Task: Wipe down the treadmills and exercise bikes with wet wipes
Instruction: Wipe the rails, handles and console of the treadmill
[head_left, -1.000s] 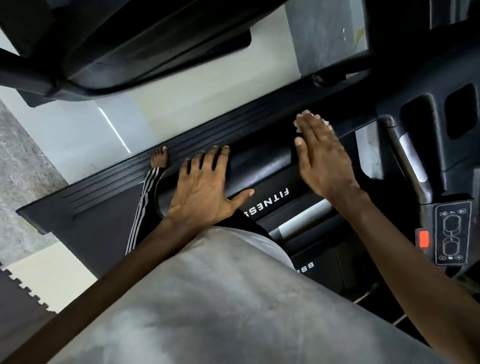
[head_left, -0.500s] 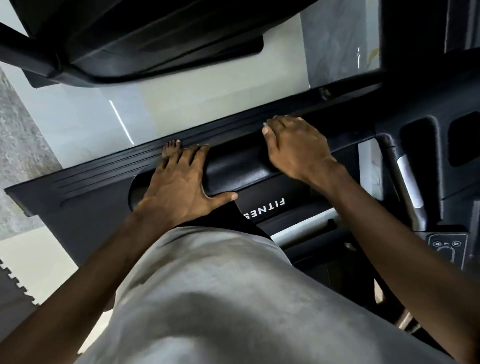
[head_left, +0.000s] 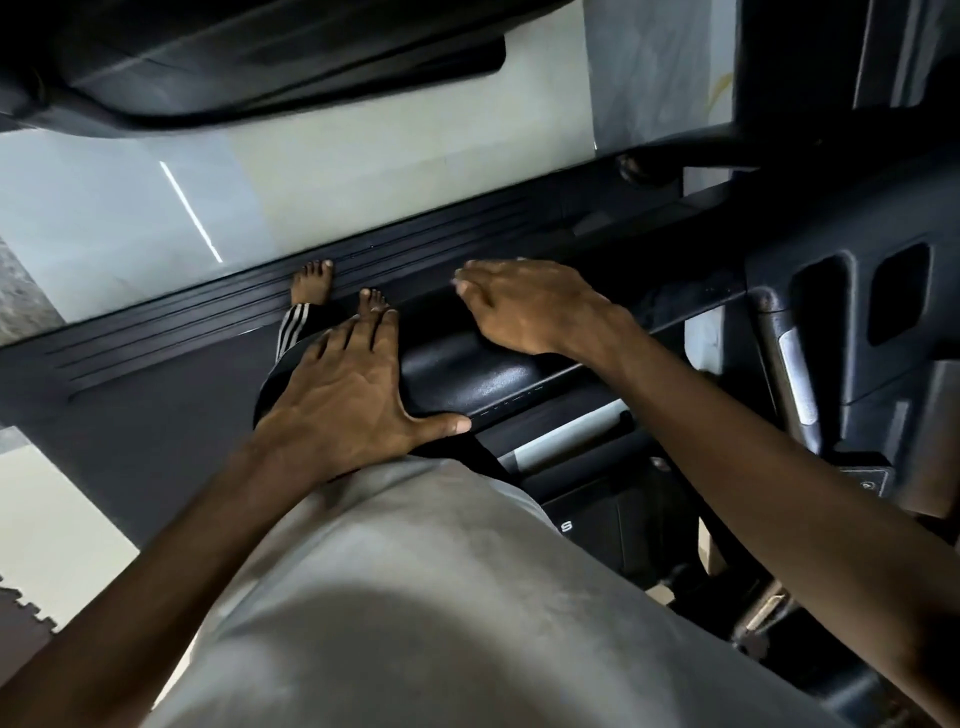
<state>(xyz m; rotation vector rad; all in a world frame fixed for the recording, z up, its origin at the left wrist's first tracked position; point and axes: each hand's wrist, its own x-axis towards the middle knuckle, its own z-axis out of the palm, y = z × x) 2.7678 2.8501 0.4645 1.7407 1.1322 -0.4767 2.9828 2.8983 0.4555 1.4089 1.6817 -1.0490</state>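
I am bent over a black treadmill. My left hand (head_left: 343, 395) lies flat with spread fingers on the rounded end of its padded handrail (head_left: 467, 379), thumb pointing right along the rail. My right hand (head_left: 530, 306) is draped over the same rail further along, fingers reaching left over its far side. No wet wipe shows; anything under that hand is hidden. Below the rail runs the treadmill's ribbed side strip (head_left: 441, 234).
My bare feet (head_left: 311, 283) stand on the ribbed strip. A silver-and-black grip (head_left: 789, 358) and a control panel (head_left: 862, 483) are at the right. Another dark machine (head_left: 260, 62) overhangs the pale floor at the top. A foam puzzle mat (head_left: 21, 613) lies lower left.
The right hand slid left along the rail toward the left hand, and the white wipe seen under its fingers a second ago is now covered. The left hand stayed on the rail end.
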